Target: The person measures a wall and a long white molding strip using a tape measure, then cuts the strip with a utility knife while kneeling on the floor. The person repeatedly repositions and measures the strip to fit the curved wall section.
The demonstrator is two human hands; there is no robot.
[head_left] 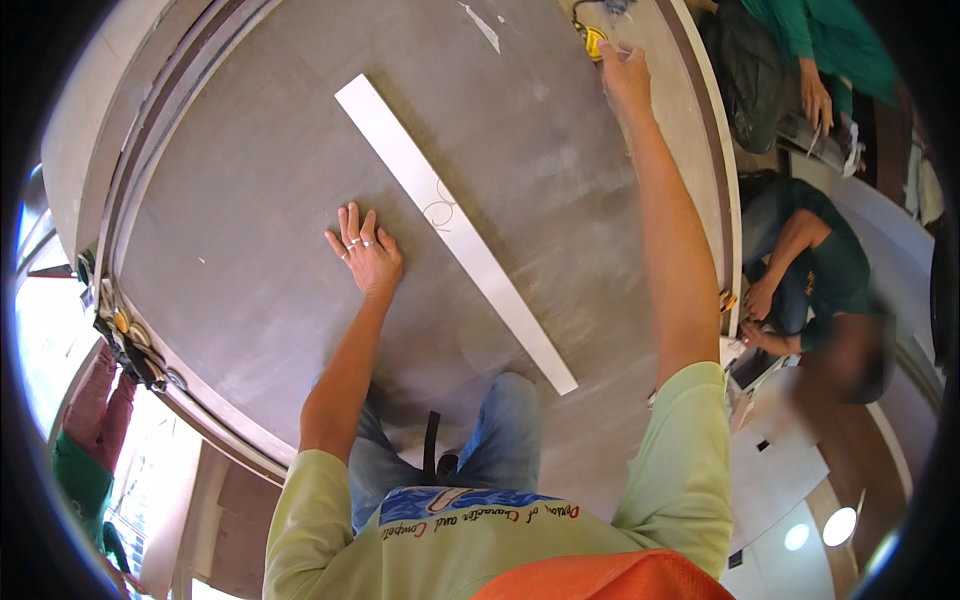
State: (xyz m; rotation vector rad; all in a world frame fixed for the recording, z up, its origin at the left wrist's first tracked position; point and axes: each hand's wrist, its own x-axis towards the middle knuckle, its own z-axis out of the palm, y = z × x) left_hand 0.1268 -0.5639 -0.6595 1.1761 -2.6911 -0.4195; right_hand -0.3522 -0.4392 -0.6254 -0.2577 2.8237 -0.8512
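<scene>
A long white strip (pixel 390 150) with looped pencil lines lies diagonally on a grey-brown board (pixel 230 160). My left hand (pixel 368 252) rests just left of the strip, palm down, fingers spread and wearing rings, holding nothing. My right hand (pixel 627 78) reaches to the board's upper right edge, its bent fingertips at a yellow tape measure (pixel 591 40); whether they grip it is unclear. A small pale scrap (pixel 483 25) lies near the top.
Beyond the right edge, one co-worker's hand (pixel 815 100) hangs at the top and another co-worker (pixel 830 260) crouches. At left, someone in green (pixel 82 470) stands beyond assorted tools (pixel 135 340) along the edge. My jeans-clad knees (pixel 505 430) are below the strip.
</scene>
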